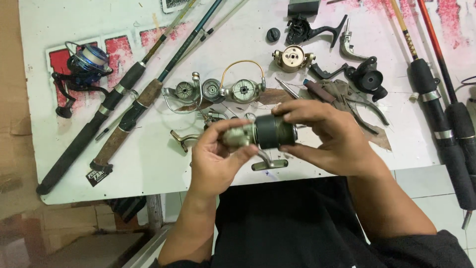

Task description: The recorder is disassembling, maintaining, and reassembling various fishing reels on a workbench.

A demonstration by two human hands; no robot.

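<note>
My left hand (214, 158) grips the metallic grey body of a spinning reel (237, 136) just above the near edge of the white table (148, 168). My right hand (328, 135) wraps its fingers around the reel's dark spool (274, 132), which sits on the body's right end. The reel's foot (269, 164) sticks out below, between my two hands. Both hands hold the same reel over my lap.
Two fishing rods (106, 106) lie diagonally at left beside a blue reel (84, 67). Loose reel parts (214, 90), a gold spool housing (292, 58), black parts (368, 75), pliers on a brown rag (347, 97) lie behind my hands. More rods (441, 124) rest at right.
</note>
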